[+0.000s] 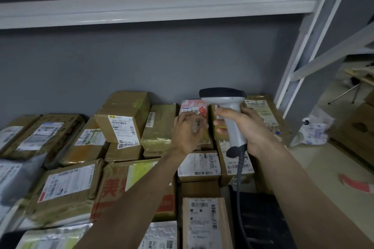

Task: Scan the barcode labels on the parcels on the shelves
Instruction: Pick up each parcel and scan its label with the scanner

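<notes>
From the head camera, the right hand (245,127) gripped the scanner (227,111), while the left hand (187,130) pinched a pink parcel (193,107) at the shelf's back (label partly hidden). Scanning seemed underway; next, aim at its barcode.

Two bare forearms reach in from the near edge, sleeveless as far as visible; left hand (187,130) and right hand (248,127) wear no gloves.

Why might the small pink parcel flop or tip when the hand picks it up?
The pink parcel looks thin and stands on edge, so it probably tips easily. The left hand pinches it alone, suggesting it is light. Its glossy wrap may be slippery.
</notes>
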